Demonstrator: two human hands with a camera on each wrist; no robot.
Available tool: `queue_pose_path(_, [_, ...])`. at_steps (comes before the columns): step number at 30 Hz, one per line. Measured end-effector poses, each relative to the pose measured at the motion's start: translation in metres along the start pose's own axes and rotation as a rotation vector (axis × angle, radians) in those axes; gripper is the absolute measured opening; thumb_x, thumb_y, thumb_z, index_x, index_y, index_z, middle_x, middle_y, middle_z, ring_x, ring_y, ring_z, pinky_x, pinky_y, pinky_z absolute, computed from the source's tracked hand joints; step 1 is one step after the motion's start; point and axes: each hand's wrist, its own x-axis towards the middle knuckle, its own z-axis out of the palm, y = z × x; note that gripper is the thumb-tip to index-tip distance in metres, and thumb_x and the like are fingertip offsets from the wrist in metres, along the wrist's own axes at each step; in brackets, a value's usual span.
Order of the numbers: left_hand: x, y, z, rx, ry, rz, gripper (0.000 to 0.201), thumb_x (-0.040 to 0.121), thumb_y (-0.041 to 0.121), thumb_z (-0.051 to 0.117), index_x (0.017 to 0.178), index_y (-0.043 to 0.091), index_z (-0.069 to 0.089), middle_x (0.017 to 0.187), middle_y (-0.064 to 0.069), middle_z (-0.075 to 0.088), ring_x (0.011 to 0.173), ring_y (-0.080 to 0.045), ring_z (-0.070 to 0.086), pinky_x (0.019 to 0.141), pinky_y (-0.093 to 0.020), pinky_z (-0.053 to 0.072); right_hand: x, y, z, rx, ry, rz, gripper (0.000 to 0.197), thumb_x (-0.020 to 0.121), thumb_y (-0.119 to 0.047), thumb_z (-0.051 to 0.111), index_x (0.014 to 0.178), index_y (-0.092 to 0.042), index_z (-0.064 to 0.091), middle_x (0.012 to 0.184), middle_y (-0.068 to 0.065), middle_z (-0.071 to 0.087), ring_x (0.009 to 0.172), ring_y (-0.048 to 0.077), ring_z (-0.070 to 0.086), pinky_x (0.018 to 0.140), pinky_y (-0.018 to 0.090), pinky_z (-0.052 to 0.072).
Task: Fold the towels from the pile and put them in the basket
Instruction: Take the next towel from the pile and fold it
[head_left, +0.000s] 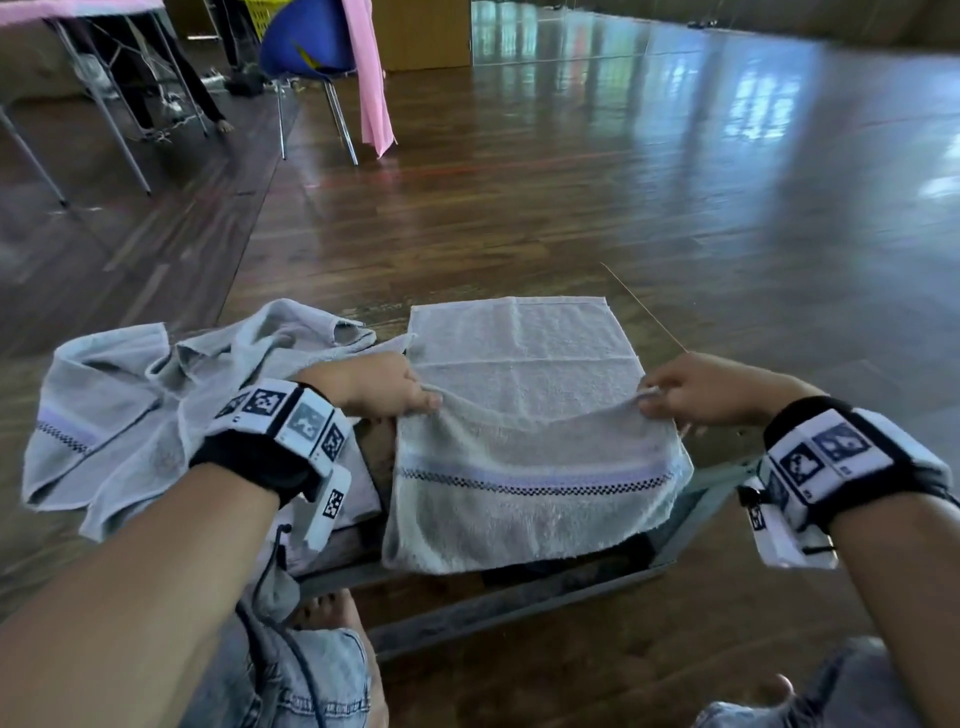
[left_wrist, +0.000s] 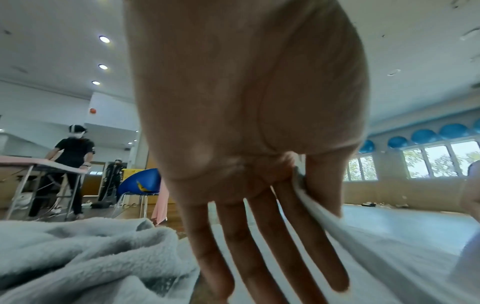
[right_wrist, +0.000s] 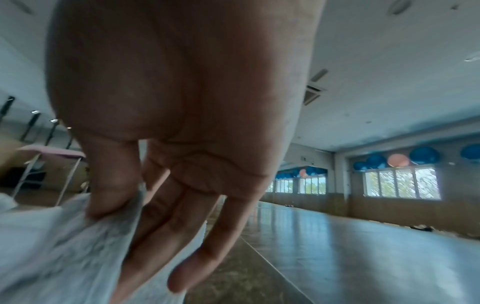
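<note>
Both my hands pinch the grey towel (head_left: 524, 415) at its near fold, left hand (head_left: 374, 387) on one corner, right hand (head_left: 701, 387) on the other. It lies on the floor (head_left: 571, 218), beside the crumpled pile (head_left: 171, 374).

From my head the camera looks forward and down, taking in both my forearms, the towel (head_left: 524, 410) stretched between my hands and a wide run of wooden floor (head_left: 623, 208) beyond. The camera on my left wrist sits very close behind my left hand (left_wrist: 241, 115), low to the floor and facing along my fingers toward the blue chair (left_wrist: 140, 183) and pink-topped table (left_wrist: 39, 164) that the head view catches at its upper left. The one on my right wrist looks just as closely along my right hand (right_wrist: 176, 98), and both wrist views share the far wall's windows (right_wrist: 401, 182) and blue balls.
</note>
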Motion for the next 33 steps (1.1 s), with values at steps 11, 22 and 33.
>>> queue_pose_path(11, [0.025,-0.021,0.018,-0.177,0.302,0.053,0.047,0.103,0.037,0.047,0.081,-0.003,0.058,0.069,-0.018,0.054,0.067,-0.028,0.053,0.066,-0.036,0.038,0.048,0.008,0.018,0.088,0.403,-0.108,0.027,0.1,-0.023,0.059,0.073,-0.025,0.063,0.071,-0.004,0.063,0.065,0.014,0.056,0.059,0.026,0.039])
queue_pose_path(22, [0.03,-0.009,-0.001,0.046,-0.038,-0.033,0.042,0.097,0.038,0.055,0.064,0.011,0.051,0.068,-0.008,0.05,0.062,-0.024,0.045,0.062,-0.031,0.033,0.05,-0.01,-0.008,-0.173,-0.076,0.022,0.032,0.096,-0.025,0.059,0.065,-0.032,0.062,0.08,-0.012,0.063,0.082,0.013,0.061,0.084,0.037,0.049])
queue_pose_path(33, [0.057,-0.024,0.005,-0.262,0.46,-0.07,0.055,0.103,0.03,0.048,0.052,0.011,0.035,0.054,-0.006,0.042,0.056,-0.023,0.042,0.052,-0.034,0.026,0.1,0.006,-0.02,0.102,0.532,0.065,0.026,0.093,-0.021,0.06,0.074,-0.004,0.066,0.07,0.014,0.065,0.074,0.03,0.058,0.061,0.034,0.04])
